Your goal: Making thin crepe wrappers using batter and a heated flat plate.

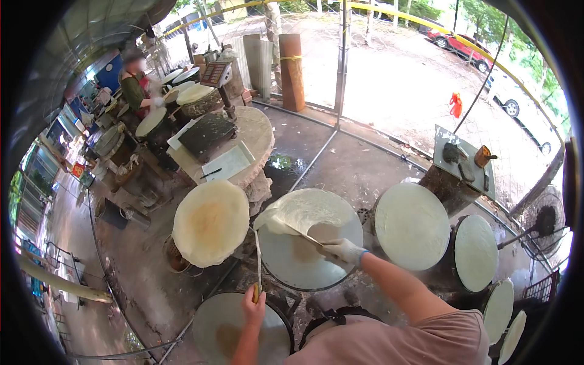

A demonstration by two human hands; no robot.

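Note:
In front of me a round griddle (301, 269) carries a partly spread layer of pale batter (315, 205). A thick white lump of batter or dough (275, 223) sits at its left rim. My right hand (346, 251), in a white glove, grips a thin flat scraper (305, 234) that reaches over the griddle to the lump. My bare left hand (253, 305) holds a long narrow spatula (259, 264) by its yellow handle, its blade pointing up beside the griddle's left edge. Below that hand lies another griddle (242, 328) with a brownish patch.
A large round flatbread (211, 223) rests on a stand to the left. Several batter-covered griddles (412, 226) curve around my right. Behind are a stone table (260, 137) with a scale (216, 74), a tool-topped stump (449, 187) and a fan (545, 219). Another person (134, 86) works far left.

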